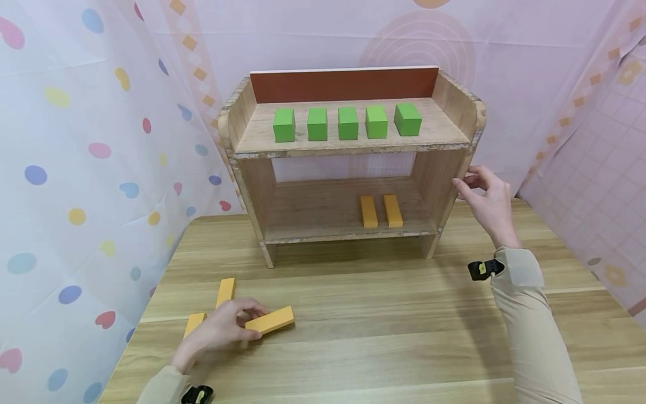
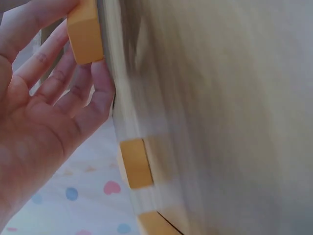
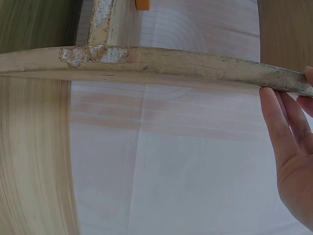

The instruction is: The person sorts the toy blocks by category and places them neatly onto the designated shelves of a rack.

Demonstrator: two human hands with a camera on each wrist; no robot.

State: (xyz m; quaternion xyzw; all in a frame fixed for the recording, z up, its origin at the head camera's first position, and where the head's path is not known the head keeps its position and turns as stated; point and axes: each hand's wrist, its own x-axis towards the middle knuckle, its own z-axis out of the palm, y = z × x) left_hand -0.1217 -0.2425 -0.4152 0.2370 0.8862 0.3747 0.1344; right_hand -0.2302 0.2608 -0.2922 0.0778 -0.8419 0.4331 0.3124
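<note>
My left hand [image 1: 219,328] pinches an orange rectangular block [image 1: 270,321] between thumb and fingers, low over the front left of the table. In the left wrist view the block's end [image 2: 88,39] shows at the fingertips. Two more orange blocks lie beside that hand: one behind it [image 1: 225,290], and another [image 1: 194,324] partly covered by it. My right hand [image 1: 489,199] holds the right side panel of a wooden shelf [image 1: 353,147], thumb at the front edge. In the right wrist view its straight fingers [image 3: 276,122] touch the panel's outer side.
Several green cubes [image 1: 348,123] stand in a row on the upper board. Two orange blocks, a left one [image 1: 369,211] and a right one [image 1: 393,210], lie on the lower board. The shelf stands at the back of the wooden table [image 1: 353,348], before a patterned cloth [image 1: 313,33].
</note>
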